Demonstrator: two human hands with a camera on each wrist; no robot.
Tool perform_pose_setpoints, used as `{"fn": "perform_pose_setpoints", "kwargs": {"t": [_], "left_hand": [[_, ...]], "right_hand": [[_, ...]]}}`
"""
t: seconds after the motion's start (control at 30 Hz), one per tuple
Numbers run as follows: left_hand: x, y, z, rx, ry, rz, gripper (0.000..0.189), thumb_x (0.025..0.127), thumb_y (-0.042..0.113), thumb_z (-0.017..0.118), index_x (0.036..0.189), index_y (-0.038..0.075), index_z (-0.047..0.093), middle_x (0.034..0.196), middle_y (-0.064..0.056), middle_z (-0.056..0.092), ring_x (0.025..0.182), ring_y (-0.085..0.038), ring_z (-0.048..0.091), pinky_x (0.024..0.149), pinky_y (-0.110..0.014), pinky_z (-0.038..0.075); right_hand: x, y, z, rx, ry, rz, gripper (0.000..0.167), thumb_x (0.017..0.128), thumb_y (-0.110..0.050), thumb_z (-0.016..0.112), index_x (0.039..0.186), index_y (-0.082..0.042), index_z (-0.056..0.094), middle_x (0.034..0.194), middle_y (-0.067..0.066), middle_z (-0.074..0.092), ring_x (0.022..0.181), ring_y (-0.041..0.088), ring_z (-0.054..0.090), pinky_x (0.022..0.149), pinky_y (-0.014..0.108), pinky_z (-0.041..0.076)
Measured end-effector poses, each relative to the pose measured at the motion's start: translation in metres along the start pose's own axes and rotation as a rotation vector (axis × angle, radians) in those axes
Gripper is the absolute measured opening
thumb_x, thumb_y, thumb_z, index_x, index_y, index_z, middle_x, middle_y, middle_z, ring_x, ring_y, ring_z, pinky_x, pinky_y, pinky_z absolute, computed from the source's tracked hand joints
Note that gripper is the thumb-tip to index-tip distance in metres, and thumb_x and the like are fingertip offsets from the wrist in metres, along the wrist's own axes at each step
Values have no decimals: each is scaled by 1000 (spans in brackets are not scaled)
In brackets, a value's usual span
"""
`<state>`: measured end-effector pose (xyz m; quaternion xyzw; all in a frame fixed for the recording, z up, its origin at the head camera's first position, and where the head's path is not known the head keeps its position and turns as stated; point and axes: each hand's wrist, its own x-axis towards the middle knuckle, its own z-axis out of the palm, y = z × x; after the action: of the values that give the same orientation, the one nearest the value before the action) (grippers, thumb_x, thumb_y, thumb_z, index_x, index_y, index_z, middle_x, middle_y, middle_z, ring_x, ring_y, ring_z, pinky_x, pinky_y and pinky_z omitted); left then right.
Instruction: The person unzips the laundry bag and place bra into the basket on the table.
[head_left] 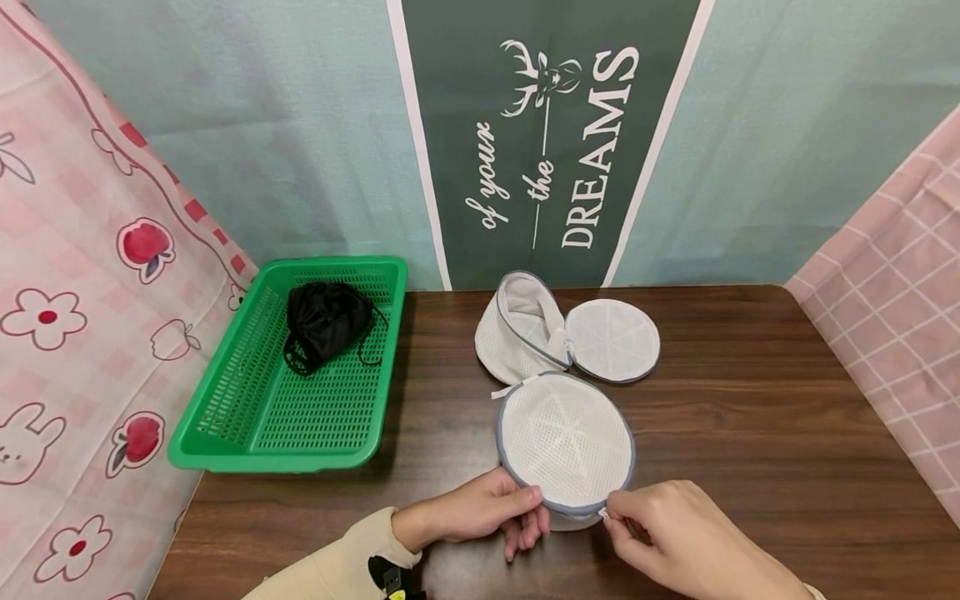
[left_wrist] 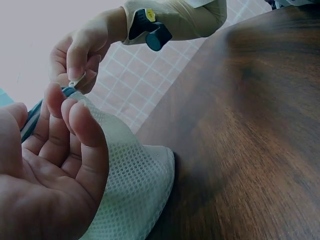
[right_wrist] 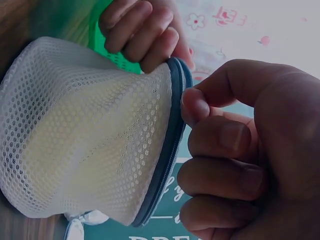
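A white mesh laundry bag (head_left: 566,440) with a grey zipped rim stands near the table's front, its round lid lying over the top. My left hand (head_left: 491,510) grips the rim at the near left, thumb on top. At the near right of the rim, my right hand (head_left: 671,533) pinches the small zipper pull (head_left: 603,512). Through the mesh side (right_wrist: 90,135) something pale yellowish shows in the right wrist view; its kind is unclear. Behind stands a second mesh laundry bag (head_left: 512,337), unzipped, with its round lid (head_left: 613,340) folded out to the right.
At the left a green plastic basket (head_left: 281,462) holds a black drawstring pouch (head_left: 327,321). The brown wooden table (head_left: 757,417) extends to the right. Printed cloths hang at the back (head_left: 315,125) and along both sides.
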<state>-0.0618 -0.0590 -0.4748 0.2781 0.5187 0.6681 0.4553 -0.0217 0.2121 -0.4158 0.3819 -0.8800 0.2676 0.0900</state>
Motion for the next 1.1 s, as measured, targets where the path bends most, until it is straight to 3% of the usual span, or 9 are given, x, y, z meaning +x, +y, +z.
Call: {"fn": "perform_pose_setpoints", "kwargs": {"t": [0.13,0.27,0.57,0.83,0.93,1.1], "left_hand": [[1,0,2,-13,4,-12,68,111,37,39,105,-30,49,77,-6,56,67,0,56,56,-18,50],[2,0,4,-14,1,-37,65,112,35,38,106,-29,49,79,1,57,67,0,56,56,-17,50],[4,-2,9,-29,8,-18,61,112,30,39,103,-30,50,75,3,57,66,-1,56,55,-17,49],[7,-3,11,-2,-16,-22,62,113,30,36,102,-29,49,73,-25,50,64,-1,55,54,-17,49],[7,-3,12,7,-20,-33,62,113,31,34,102,-28,50,74,-23,50,64,0,55,54,-17,49],[8,-3,13,14,0,-9,60,113,29,34,96,-26,51,71,-10,53,63,-2,55,53,-18,48]], "right_hand": [[2,-3,2,26,-28,2,44,75,-3,79,74,-33,47,67,-28,24,61,-18,22,52,1,22],[4,-7,4,53,-53,9,43,78,-4,79,76,-33,48,68,-27,26,60,-18,23,51,2,24],[8,-14,12,58,-43,-7,43,80,-5,78,74,-32,46,67,-26,24,60,-18,21,50,1,21],[12,-20,18,43,-14,-31,42,80,-7,79,73,-31,45,67,-26,24,60,-17,19,50,1,19],[12,-20,20,28,4,-45,42,80,-7,78,72,-30,44,67,-25,24,61,-17,18,50,2,18],[13,-19,21,10,22,-59,42,81,-9,78,72,-29,43,66,-24,24,60,-16,19,50,2,18]]}}
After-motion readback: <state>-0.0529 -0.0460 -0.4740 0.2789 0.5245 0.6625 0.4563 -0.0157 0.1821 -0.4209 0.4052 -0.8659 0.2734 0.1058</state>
